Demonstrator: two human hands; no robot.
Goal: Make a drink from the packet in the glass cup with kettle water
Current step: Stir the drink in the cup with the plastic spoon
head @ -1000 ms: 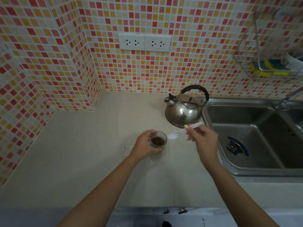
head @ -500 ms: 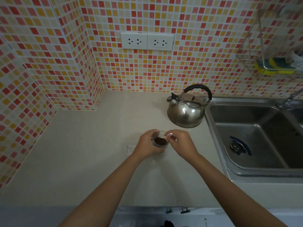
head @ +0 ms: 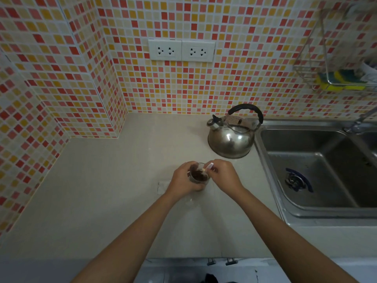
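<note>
Gripping the glass cup around its side, the left hand keeps it on the countertop, near the middle. Brown contents lie inside. The right hand pinches a thin pale stick over the rim. Behind, by the sink's edge, stands the kettle.
</note>
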